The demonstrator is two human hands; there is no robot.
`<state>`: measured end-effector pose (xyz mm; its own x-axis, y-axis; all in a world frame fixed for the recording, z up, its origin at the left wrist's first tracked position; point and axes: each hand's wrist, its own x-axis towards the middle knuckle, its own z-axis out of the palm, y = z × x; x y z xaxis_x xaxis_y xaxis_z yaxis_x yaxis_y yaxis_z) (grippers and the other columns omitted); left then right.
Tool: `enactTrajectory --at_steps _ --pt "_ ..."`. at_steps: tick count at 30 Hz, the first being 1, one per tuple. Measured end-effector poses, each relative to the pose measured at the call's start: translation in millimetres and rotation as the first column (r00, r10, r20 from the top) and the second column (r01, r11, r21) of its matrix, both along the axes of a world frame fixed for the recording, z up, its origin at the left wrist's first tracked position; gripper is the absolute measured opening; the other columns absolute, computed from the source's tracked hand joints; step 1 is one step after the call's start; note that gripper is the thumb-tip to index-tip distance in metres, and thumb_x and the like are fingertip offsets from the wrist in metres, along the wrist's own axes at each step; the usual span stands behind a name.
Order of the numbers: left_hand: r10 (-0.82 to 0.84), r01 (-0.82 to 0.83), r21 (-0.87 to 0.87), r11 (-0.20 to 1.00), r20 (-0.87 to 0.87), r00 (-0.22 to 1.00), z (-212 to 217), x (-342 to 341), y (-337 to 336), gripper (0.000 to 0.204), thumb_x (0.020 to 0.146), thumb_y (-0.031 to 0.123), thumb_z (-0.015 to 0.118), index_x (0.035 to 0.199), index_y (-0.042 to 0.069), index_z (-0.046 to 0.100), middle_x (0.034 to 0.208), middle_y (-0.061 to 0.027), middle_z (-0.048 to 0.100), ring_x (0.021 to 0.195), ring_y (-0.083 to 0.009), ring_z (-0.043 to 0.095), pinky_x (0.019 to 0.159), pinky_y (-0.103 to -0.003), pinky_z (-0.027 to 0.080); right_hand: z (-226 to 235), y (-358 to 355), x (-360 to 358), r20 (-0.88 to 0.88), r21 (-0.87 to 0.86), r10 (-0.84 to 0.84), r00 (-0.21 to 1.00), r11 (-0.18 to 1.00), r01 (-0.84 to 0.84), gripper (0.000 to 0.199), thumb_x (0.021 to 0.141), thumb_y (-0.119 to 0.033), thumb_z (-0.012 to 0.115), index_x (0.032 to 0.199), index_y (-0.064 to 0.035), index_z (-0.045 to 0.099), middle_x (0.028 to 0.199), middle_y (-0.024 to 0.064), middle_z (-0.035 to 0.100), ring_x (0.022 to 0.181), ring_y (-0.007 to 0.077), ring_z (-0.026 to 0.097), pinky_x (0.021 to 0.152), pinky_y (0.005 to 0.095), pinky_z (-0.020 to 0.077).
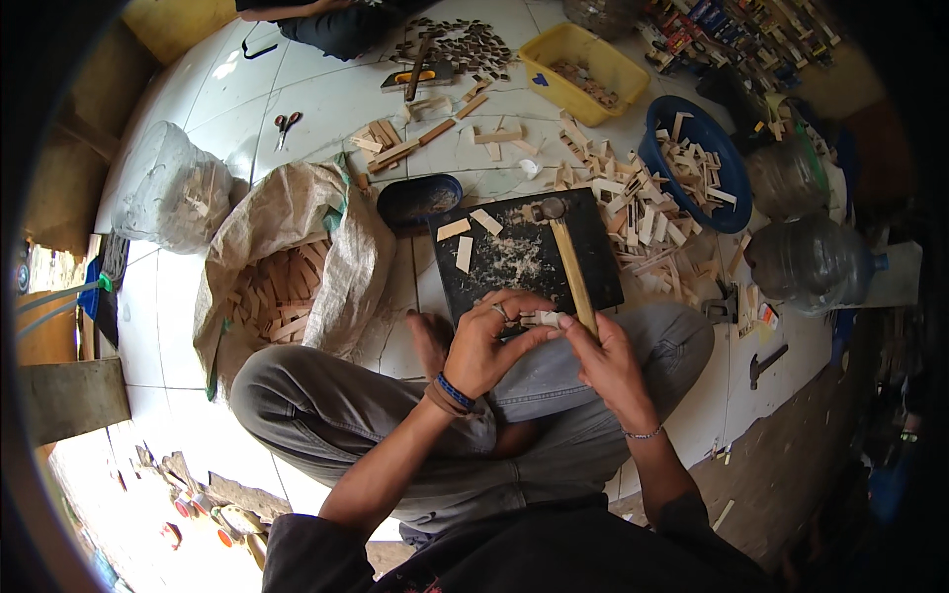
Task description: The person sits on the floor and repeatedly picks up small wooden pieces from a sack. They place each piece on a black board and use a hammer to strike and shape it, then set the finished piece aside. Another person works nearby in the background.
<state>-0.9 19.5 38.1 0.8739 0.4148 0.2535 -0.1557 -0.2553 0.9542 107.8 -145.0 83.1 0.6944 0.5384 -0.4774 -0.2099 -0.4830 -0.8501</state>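
Note:
My left hand [486, 341], with a ring and wrist bands, pinches a small pale piece [543, 318], seemingly wood, its shape partly hidden by the fingers. Closed beside it, my right hand [610, 368] meets the same piece at thumb and finger. A hammer [567, 259] lies with its head on a black board [461, 308] and its wooden handle reaching to my right hand. Whether any finger grips the handle I cannot tell. Three flat wood pieces [465, 254] and sawdust [516, 259] lie on the board's left part.
A sack of wood pieces [376, 237] stands left, beside a dark blue dish [420, 201]. Wood pieces [647, 212] pile up right, near a blue basin [736, 203]. Farther off are a yellow tub [534, 59] and scissors [287, 127]. Another hammer [766, 366] lies right.

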Motion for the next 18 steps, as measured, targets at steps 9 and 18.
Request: enactTrajectory --at_steps 9,18 --pt "-0.027 0.028 -0.038 0.999 0.022 0.999 -6 3 5 0.028 0.084 0.011 0.084 0.111 0.006 0.079 0.111 -0.009 0.077 0.105 -0.0229 0.072 0.092 -0.036 0.056 1 2 0 0.032 -0.023 0.012 0.999 1.0 -0.012 0.032 0.104 -0.035 0.067 0.096 -0.0042 0.067 0.062 -0.0072 0.046 0.049 0.0021 0.042 0.042 0.0247 0.033" --pt "-0.032 0.036 -0.067 0.997 0.057 0.998 -12 4 7 0.025 0.085 0.01 0.083 0.109 0.006 0.081 0.108 -0.009 0.079 0.103 -0.0218 0.073 0.09 -0.035 0.057 1 3 2 0.026 -0.026 0.028 0.999 0.999 -0.028 0.03 0.105 -0.034 0.066 0.097 -0.0046 0.066 0.064 -0.0072 0.045 0.049 0.0012 0.04 0.041 0.0227 0.0316"
